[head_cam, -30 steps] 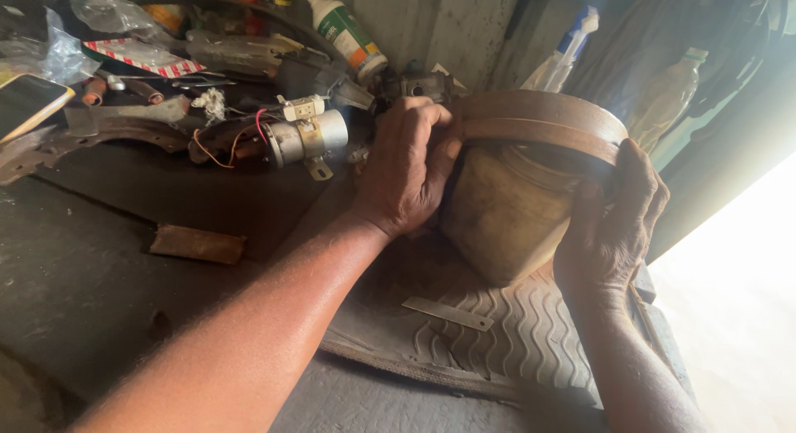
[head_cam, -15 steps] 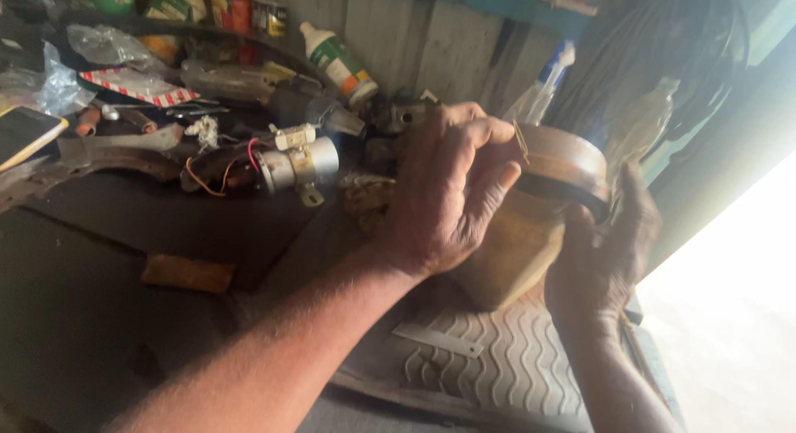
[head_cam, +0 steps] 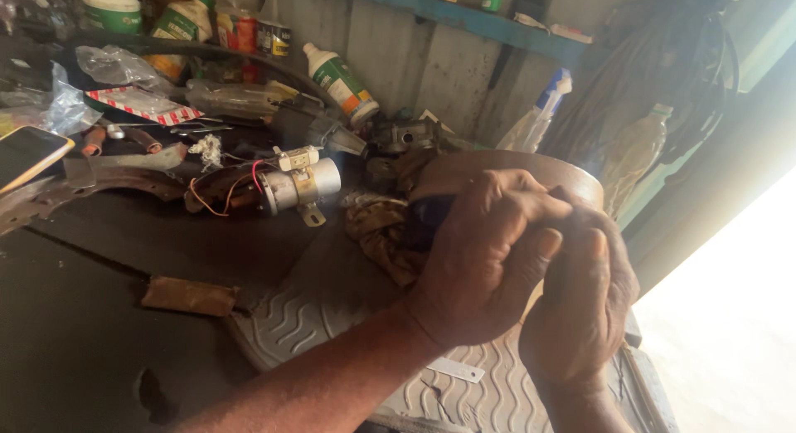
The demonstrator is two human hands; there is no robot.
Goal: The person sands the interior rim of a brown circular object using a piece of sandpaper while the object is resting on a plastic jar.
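Now the brown round drum [head_cam: 506,169] is held above the ribbed mat [head_cam: 332,313] on the surface [head_cam: 99,333]. The left hand [head_cam: 485,263] and right hand [head_cam: 584,304] are closed on it, fingers [head_cam: 531,209] curled over its rim.

Left hand [head_cam: 485,255]: fingers curled, knuckles up, forearm stretched forward.
Right hand [head_cam: 580,304]: fingers curled, pressed against the left.

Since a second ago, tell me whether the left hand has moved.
Yes. The left hand has shifted right, away from the silver motor, onto the right hand at the brown drum.
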